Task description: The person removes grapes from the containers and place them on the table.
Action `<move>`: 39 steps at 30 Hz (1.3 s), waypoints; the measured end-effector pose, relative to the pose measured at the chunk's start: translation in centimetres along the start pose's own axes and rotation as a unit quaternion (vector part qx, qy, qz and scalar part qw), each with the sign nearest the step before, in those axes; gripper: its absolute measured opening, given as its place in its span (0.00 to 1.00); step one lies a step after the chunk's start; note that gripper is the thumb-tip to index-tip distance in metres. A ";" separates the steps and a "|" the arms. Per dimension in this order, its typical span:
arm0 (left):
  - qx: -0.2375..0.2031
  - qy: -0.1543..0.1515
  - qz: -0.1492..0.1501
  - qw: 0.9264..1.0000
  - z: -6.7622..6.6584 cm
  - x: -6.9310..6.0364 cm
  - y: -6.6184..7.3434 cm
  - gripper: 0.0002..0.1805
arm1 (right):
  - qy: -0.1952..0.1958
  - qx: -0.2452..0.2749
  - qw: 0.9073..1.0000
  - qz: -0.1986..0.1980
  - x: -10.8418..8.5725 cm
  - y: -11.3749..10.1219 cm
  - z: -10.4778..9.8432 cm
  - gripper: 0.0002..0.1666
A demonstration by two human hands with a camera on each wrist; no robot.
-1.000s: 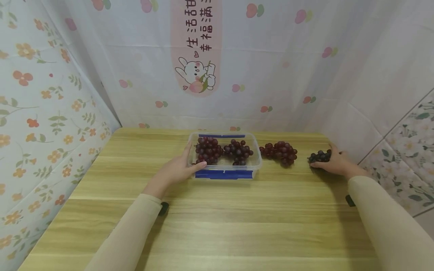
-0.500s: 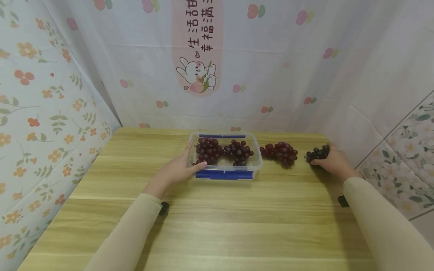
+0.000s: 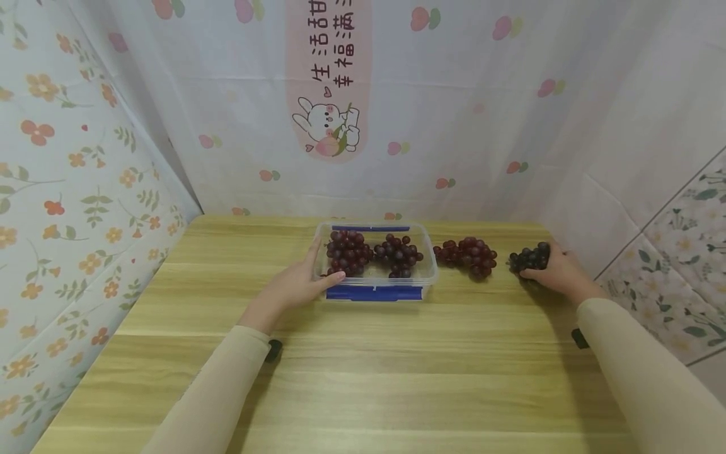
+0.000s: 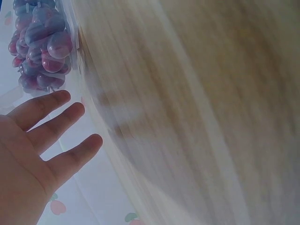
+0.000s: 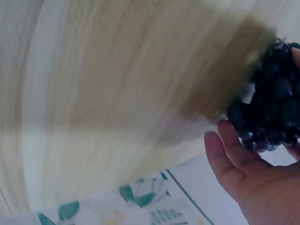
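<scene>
A clear plastic container (image 3: pixel 368 282) with blue latches holds two bunches of red grapes (image 3: pixel 349 253) (image 4: pixel 40 44). My left hand (image 3: pixel 295 290) (image 4: pixel 42 154) rests against its left end, thumb on the front rim; in the left wrist view three fingers are spread and fairly straight. At the far right, my right hand (image 3: pixel 567 277) (image 5: pixel 258 187) grips a bunch of dark grapes (image 3: pixel 529 257) (image 5: pixel 276 103), thumb in front and fingers around the right side. Whether that bunch touches the table I cannot tell.
Another red bunch (image 3: pixel 467 255) lies on the wooden table (image 3: pixel 363 378), between the container and the dark grapes. A white patterned curtain (image 3: pixel 454 126) hangs behind the table, floral cloth (image 3: pixel 85 252) at the left and a floral covering (image 3: pixel 675 271) at the right.
My right hand and the dark grapes have shifted slightly left, with more of the bunch showing beyond the fingers. The left hand and container have stayed in place.
</scene>
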State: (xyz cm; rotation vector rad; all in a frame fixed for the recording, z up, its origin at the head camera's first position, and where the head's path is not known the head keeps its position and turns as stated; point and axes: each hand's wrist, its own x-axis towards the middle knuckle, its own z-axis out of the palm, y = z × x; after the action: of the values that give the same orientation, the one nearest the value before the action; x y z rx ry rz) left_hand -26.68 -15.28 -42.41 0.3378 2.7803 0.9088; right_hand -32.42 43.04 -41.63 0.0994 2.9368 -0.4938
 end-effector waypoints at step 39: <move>0.004 0.003 0.001 1.000 0.2 0.0 -0.2 0.61 | -0.066 -0.053 0.996 -0.018 -0.5 -6.5 -6.4 0.74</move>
State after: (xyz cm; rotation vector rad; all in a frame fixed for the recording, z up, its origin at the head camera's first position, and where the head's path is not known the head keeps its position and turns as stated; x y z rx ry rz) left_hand -26.66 -15.31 -42.64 0.3410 2.7895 0.9006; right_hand -33.44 39.00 -33.54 0.0015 2.8329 -0.3361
